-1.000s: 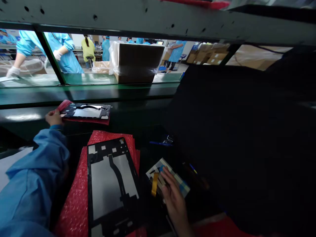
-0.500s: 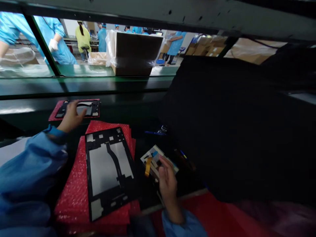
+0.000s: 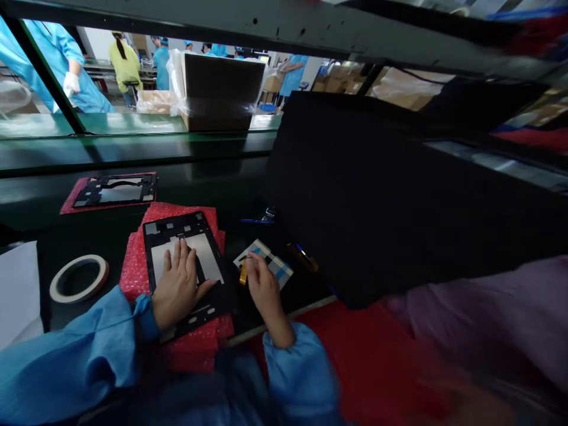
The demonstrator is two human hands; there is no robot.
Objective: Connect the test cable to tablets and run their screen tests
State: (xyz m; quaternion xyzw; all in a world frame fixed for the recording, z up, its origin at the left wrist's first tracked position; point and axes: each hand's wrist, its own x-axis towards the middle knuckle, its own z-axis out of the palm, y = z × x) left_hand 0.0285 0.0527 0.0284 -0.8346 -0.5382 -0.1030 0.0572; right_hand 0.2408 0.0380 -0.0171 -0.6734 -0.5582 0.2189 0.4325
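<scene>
The bench's pale front edge strip is angled across the lower middle of the view, with a red surface beyond it. A black sheet hangs over the right side, so working room is limited there, while a strip of dark bench top is left open between the hands' work area and a green-edged conveyor.

The left hand is held flat and open, its fingers slightly spread and pressed on a black tablet frame. That frame lies on a stack of red bubble-wrap bags, tilted a little on the bench. The right hand is curled, with its fingertips on a small printed flat part just beside the frame; an amber ribbon tab lies at the part's edge. Whether it is pinched cannot be told.

A second black tablet frame lies on a red bag, well apart beyond the left hand. A roll of tape and a white sheet are placed further left.
</scene>
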